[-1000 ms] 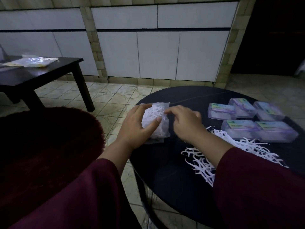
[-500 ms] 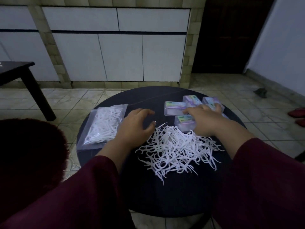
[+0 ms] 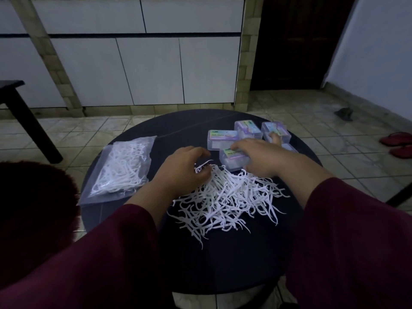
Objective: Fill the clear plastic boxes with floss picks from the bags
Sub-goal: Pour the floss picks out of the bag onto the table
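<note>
- A round black table (image 3: 223, 253) is seen from above; it carries everything used in the task.
- A loose pile of floss picks (image 3: 227, 201) is spread over the table's middle, with no common long axis: the picks lie crossed in all directions.
- A sealed-looking bag of picks (image 3: 121, 168) lies flat near the left edge, well apart from both hands.
- Clear plastic boxes (image 3: 221, 139) are clustered toward the far right edge, lids apparently closed; at least four are counted, a fifth is partly hidden.
- Left hand (image 3: 185, 169): fingers curled down onto the far left rim of the pile, a few picks apparently pinched beneath the fingertips; the hold itself is hidden by the hand.
- Right hand (image 3: 263, 157): laid over the nearest box (image 3: 231, 160), fingers curved round it, thumb side at the pile's far edge.
- Judged relation: the nearest box touches the pile's far edge, just right of the left hand; the box is already under the right hand, so the picks would travel only a short way rightward.
- Judged step: box not yet opened.
</note>
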